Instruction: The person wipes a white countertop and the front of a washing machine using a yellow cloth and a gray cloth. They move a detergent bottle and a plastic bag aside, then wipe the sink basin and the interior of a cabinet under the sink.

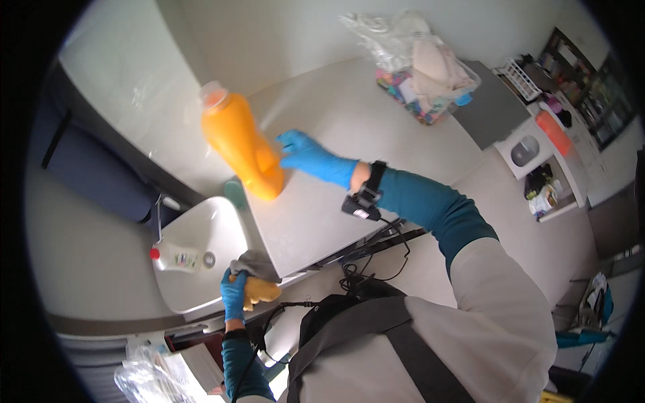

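Note:
My right hand (307, 153), in a blue glove, is just right of a large orange plastic bottle (239, 141) with a translucent cap. The bottle appears at the left corner of a pale table. Its handle side faces my fingers, which are apart and curled a little; whether they touch it is hard to tell. My left hand (234, 294), also gloved in blue, grips a yellow cloth (262, 292) and a grey cloth (254, 264) at the edge of a white sink (184, 297). A white bottle with a red cap (179, 258) lies in the sink by the drain.
On the table (322, 95) a clear plastic bin (466, 75) holds cloths and plastic bags. A green object (234, 194) sits between sink and table. A faucet (160, 219) rises at the sink's back. Black cables (358, 274) hang at the table's near edge.

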Action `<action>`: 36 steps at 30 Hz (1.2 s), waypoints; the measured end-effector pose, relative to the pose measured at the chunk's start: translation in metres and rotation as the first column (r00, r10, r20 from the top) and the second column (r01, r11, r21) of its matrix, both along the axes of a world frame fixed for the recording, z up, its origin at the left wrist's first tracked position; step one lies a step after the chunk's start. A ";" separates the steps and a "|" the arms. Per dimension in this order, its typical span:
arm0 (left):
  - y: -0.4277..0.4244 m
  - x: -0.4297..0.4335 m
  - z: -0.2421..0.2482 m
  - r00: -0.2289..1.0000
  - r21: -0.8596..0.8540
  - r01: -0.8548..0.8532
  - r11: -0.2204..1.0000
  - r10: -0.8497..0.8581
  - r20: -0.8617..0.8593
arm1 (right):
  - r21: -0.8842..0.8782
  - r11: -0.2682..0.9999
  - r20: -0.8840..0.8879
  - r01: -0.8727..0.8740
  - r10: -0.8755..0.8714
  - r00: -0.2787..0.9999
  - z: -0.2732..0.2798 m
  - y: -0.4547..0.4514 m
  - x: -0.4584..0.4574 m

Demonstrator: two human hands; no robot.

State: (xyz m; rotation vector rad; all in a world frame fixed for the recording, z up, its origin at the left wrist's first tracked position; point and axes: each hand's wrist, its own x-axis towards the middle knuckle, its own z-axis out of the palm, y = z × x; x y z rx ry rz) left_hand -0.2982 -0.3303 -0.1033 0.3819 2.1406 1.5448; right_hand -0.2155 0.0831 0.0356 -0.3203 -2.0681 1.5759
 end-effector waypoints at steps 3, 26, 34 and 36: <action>0.001 -0.001 -0.001 1.000 0.029 -0.008 1.000 0.007 0.014 | -0.107 0.978 -0.157 0.179 -0.194 0.968 -0.003 0.108 0.066; 0.006 0.005 0.007 0.998 0.035 -0.061 0.998 0.060 0.035 | -0.596 0.542 0.082 0.592 -0.693 0.717 0.021 0.274 0.219; 0.002 0.001 0.000 0.997 0.054 -0.056 0.997 0.053 0.053 | -0.620 0.635 0.069 0.461 -0.541 0.838 0.022 0.232 0.135; 0.001 0.001 -0.002 0.997 0.084 -0.045 0.995 0.040 0.059 | -0.641 0.666 0.062 0.382 -0.451 0.891 0.023 0.223 0.109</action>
